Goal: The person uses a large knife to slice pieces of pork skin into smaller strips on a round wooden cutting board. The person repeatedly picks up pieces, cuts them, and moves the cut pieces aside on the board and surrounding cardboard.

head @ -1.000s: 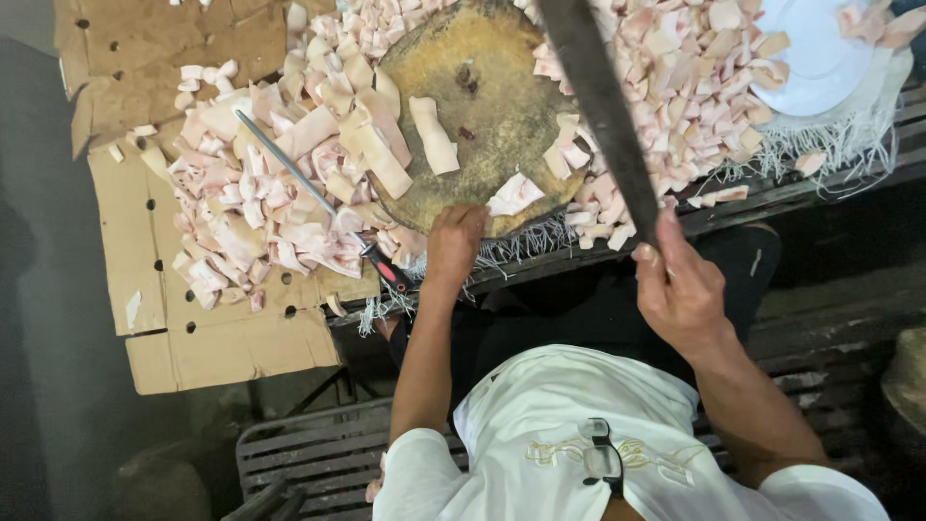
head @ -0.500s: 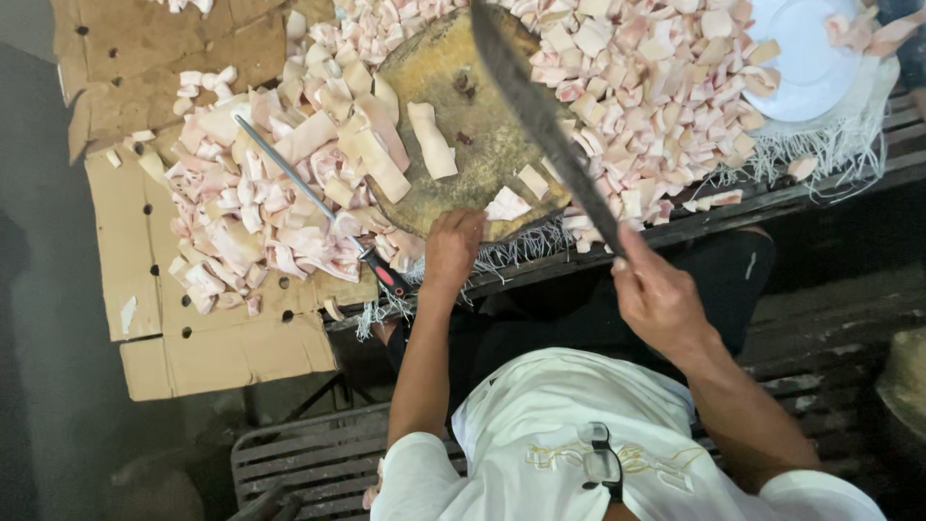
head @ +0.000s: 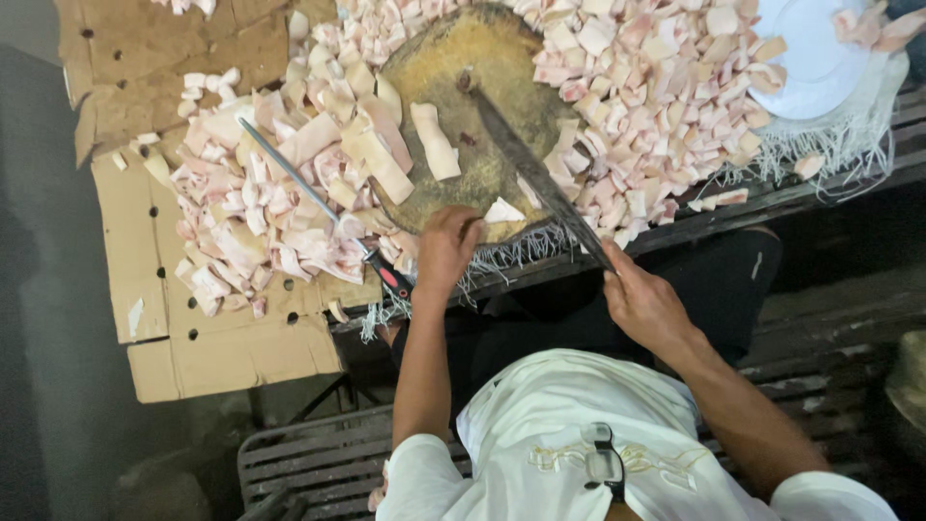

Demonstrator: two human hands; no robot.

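My right hand (head: 644,307) grips the handle of a long dark cleaver (head: 526,169), whose blade lies across a round wooden chopping block (head: 463,77). My left hand (head: 447,249) rests on the block's near edge, fingers curled beside a small pale meat piece (head: 503,211). A longer pale strip of meat (head: 435,142) lies on the block left of the blade. Heaps of cut pink and white meat pieces (head: 666,96) surround the block.
A sharpening rod with a red and black handle (head: 323,207) lies across the left heap (head: 280,212). Brown cardboard (head: 183,338) covers the table's left part. A white plate (head: 820,58) sits on fringed cloth at top right. A slatted bench (head: 318,463) is below.
The cleaver has swung down from a raised position until its blade rests on the chopping block. My right hand followed it down; my left hand stayed at the block's edge.
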